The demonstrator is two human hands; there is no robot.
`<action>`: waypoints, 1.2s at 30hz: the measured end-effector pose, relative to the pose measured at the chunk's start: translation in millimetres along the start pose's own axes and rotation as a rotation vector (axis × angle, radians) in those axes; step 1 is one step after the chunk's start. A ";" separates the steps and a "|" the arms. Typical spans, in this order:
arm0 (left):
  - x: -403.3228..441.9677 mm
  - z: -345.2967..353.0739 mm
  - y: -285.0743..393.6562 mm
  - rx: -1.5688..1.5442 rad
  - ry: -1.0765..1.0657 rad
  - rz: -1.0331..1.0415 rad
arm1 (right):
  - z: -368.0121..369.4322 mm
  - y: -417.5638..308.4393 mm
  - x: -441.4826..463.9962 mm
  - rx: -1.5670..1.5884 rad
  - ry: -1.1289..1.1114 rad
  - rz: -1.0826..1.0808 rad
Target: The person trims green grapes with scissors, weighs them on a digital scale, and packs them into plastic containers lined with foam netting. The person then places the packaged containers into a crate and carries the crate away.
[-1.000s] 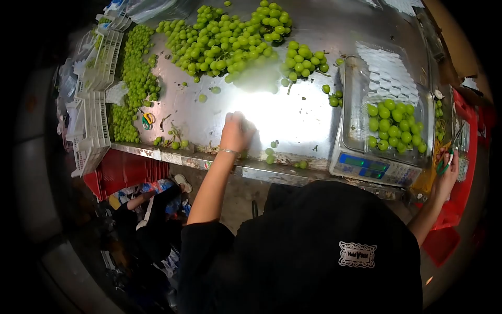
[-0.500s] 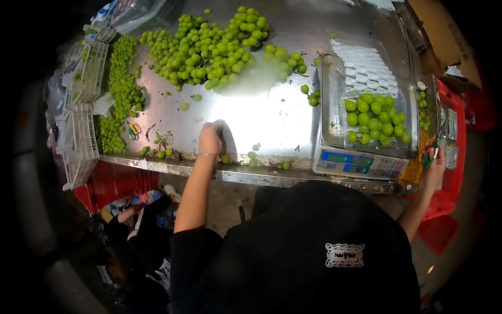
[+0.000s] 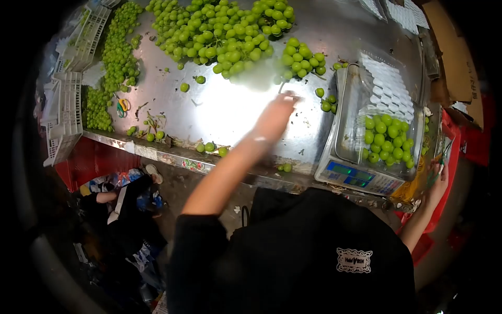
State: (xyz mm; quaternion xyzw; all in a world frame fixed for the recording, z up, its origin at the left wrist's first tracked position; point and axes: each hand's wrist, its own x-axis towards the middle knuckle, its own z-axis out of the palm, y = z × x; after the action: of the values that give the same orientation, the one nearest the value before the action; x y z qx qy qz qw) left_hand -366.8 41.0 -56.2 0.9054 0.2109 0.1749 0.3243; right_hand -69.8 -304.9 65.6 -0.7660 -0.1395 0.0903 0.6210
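Note:
My left hand [image 3: 278, 111] is over the metal table [image 3: 219, 104], just below a small bunch of green grapes [image 3: 300, 57]. Its fingers are blurred by motion, so whether they hold anything cannot be made out. At the right, my right hand [image 3: 438, 180] is wrapped round green-handled scissors [image 3: 442, 163], beside the scale. A clear tray lined with white foam net [image 3: 387, 86] rests on the scale [image 3: 355, 175] and holds grapes [image 3: 388, 140]. Close to the scale's left side lie a few loose grapes [image 3: 326, 100].
A large grape heap [image 3: 214, 34] covers the table's back. More grapes [image 3: 117, 55] line the left, beside white crates [image 3: 65, 115] and orange-and-green scissors [image 3: 123, 106]. Red crates [image 3: 452, 136] and cardboard [image 3: 452, 52] are at right. Another person [image 3: 128, 204] is at lower left.
My left hand has moved right and away from me, from the table's front area to near the small bunch. My right hand still holds the scissors. The camera view has shifted.

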 end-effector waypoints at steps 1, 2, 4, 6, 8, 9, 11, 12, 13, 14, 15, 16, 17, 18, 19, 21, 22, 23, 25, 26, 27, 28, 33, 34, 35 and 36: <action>24.2 10.5 29.2 -0.222 -0.069 0.058 | 6.9 -3.4 4.3 -0.006 0.005 0.001; 43.2 39.6 33.7 -0.134 -0.043 0.049 | 11.1 -5.4 7.7 -0.010 0.011 -0.006; 63.5 66.1 30.2 -0.122 -0.008 0.039 | 16.9 -10.6 13.5 -0.002 -0.055 -0.025; 71.4 83.8 20.3 -0.019 -0.152 -0.211 | 18.7 -17.8 12.3 0.007 -0.071 -0.042; 60.2 89.5 -5.8 0.143 -0.118 -0.088 | 10.7 -12.4 7.1 -0.011 -0.043 -0.043; 50.5 73.4 -2.3 -0.019 -0.071 -0.200 | 5.0 -5.4 5.7 -0.023 -0.001 -0.043; 26.5 52.0 -7.5 -0.265 -0.057 -0.340 | 0.0 3.2 2.4 0.016 0.003 0.006; 14.8 48.4 -16.2 -0.352 -0.088 -0.366 | -2.5 7.9 0.1 0.049 0.000 0.036; 6.2 34.0 -9.8 -0.698 -0.191 -0.650 | -5.6 13.9 0.7 0.058 0.004 0.079; -2.1 23.3 -5.7 -0.687 -0.198 -0.654 | -4.2 17.6 0.6 0.065 0.007 0.089; -9.6 13.4 -1.9 -0.918 -0.192 -0.794 | -1.2 18.9 1.9 0.099 -0.011 0.092; -16.6 4.2 2.8 -1.151 -0.180 -0.929 | 1.5 19.3 2.5 0.134 -0.030 0.091; -23.0 -4.2 8.9 -1.336 -0.144 -0.950 | 4.3 18.1 1.7 0.109 -0.013 0.080; -28.3 -9.0 13.1 -1.326 -0.144 -0.946 | 9.5 15.2 -0.1 0.119 -0.010 0.080; -32.6 -13.0 17.0 -1.342 -0.101 -0.968 | 15.3 11.6 -2.6 0.099 0.010 0.057; -37.2 -17.5 18.4 -1.350 -0.063 -0.982 | 15.8 10.2 -5.5 0.087 0.038 0.031; -41.2 -16.2 15.1 -1.338 -0.090 -0.896 | 13.4 10.6 -6.9 0.108 0.029 0.024; -45.2 -15.1 12.8 -1.326 -0.117 -0.812 | 9.9 11.0 -9.4 0.127 0.019 0.017; -52.1 -15.9 14.2 -1.225 -0.114 -0.836 | 0.5 12.2 -14.6 0.133 -0.007 0.015; -54.1 -16.5 13.1 -1.127 -0.106 -0.863 | -4.6 12.9 -16.2 0.134 -0.040 0.014; -58.9 -15.6 2.8 -1.172 -0.128 -0.865 | -9.8 14.4 -18.1 0.138 -0.032 0.008; -64.0 -18.0 -9.2 -1.216 -0.150 -0.868 | -15.2 16.8 -20.6 0.139 -0.005 0.000; -91.1 -54.7 -52.7 -0.361 -0.021 -0.738 | -38.6 31.4 -26.7 0.091 0.074 0.044; -96.5 -62.2 -61.1 -0.071 0.012 -0.640 | -42.9 35.2 -25.6 0.109 0.060 0.046; -103.4 -69.9 -75.8 -0.064 0.016 -0.641 | -46.6 38.3 -24.5 0.127 0.047 0.048; -110.0 -77.3 -92.7 0.055 -0.030 -0.754 | -49.8 40.7 -23.7 0.134 0.044 0.048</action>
State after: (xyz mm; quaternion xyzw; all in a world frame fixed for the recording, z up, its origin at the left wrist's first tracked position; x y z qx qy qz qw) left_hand -520.3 91.2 -80.9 0.7751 0.5292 0.0242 0.3445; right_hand -72.6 -366.5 35.7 -0.7277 -0.1007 0.0974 0.6714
